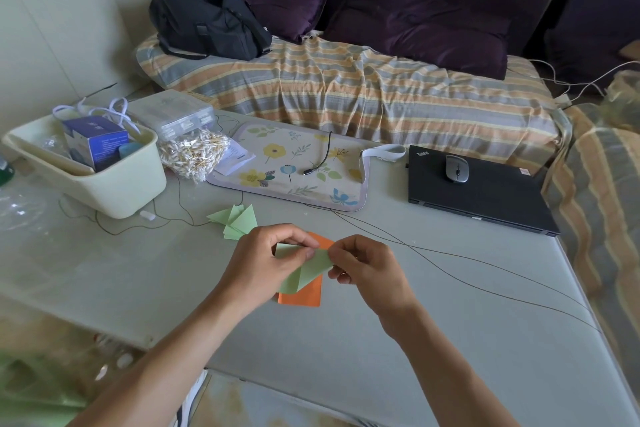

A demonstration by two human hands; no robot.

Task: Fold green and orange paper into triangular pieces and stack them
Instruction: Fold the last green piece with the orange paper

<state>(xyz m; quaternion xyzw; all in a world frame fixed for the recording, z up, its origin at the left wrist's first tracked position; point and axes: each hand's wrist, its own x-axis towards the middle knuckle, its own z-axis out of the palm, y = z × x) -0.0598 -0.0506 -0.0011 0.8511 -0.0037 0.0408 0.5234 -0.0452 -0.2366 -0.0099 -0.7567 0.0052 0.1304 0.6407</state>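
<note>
**Both hands pinch a green sheet above the orange paper**

At the left of the frame a cream bin (104, 184) sits on the grey worktop (415, 340), with a bag of cotton swabs (194, 156) just beside it. Right of that, below centre, a small pile of folded green triangles (239, 220) lies on the worktop. In the lower middle, the left hand (266, 263) pinches the green paper (304, 270) between thumb and curled fingers (the sheet is partly folded over itself). The right hand (367, 270) pinches the sheet's right edge. Under the green paper, orange paper (301, 295) lies flat on the worktop. Further right, a mouse (457, 168) rests on a closed black laptop (478, 191).
</note>
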